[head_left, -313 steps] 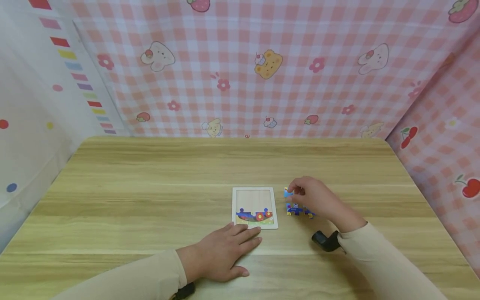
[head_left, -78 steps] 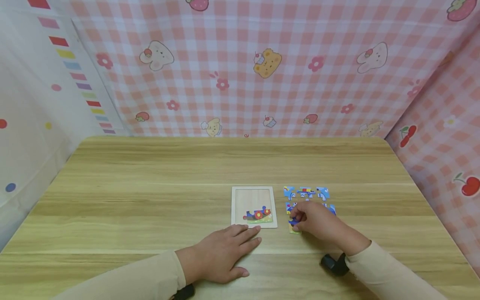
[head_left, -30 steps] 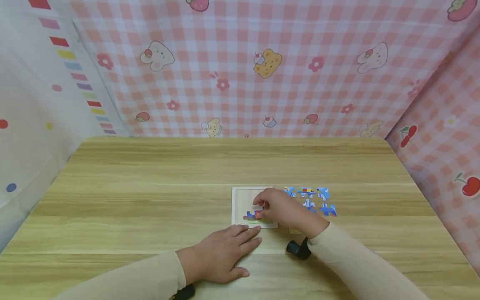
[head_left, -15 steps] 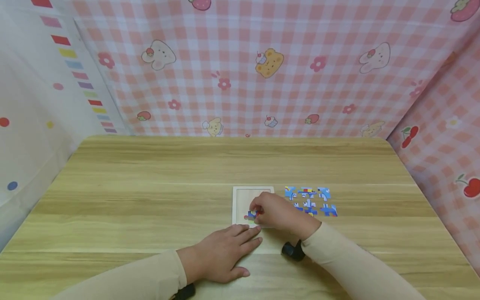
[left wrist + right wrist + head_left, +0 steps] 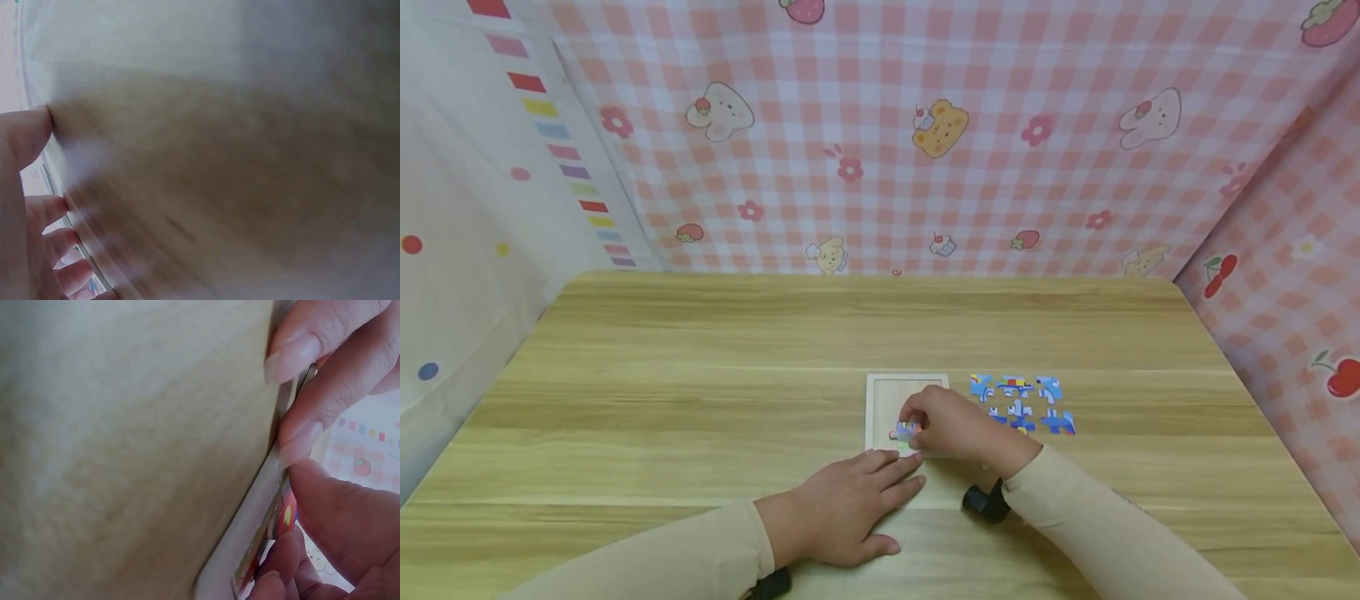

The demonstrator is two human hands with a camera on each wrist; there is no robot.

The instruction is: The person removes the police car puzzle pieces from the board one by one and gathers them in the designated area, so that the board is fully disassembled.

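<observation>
My left hand point(image 5: 838, 508) lies flat with spread fingers, its fingertips on the near edge of a white-framed puzzle tray point(image 5: 870, 412). Over the tray's lower right my right hand point(image 5: 962, 425) pinches at a jigsaw piece point(image 5: 287, 511) with a red and yellow print, thumb and index finger close together. Left of those fingertips shows a joined bit of puzzle point(image 5: 904, 433) with a red knob. The hand hides the tray's right part. In the left wrist view the left fingertips point(image 5: 62, 240) rest along the frame's edge.
Several loose blue jigsaw pieces point(image 5: 1017, 385) lie in two rows on the wooden table point(image 5: 700, 400), right of the tray. The right forearm crosses the table just in front of them. A checked pink cloth point(image 5: 865, 125) hangs behind the table.
My right hand has come left from the loose pieces to the tray, then slightly nearer, and stays there. Earlier, the tray's lower left held a piece; that corner is now bare. My left hand stays put.
</observation>
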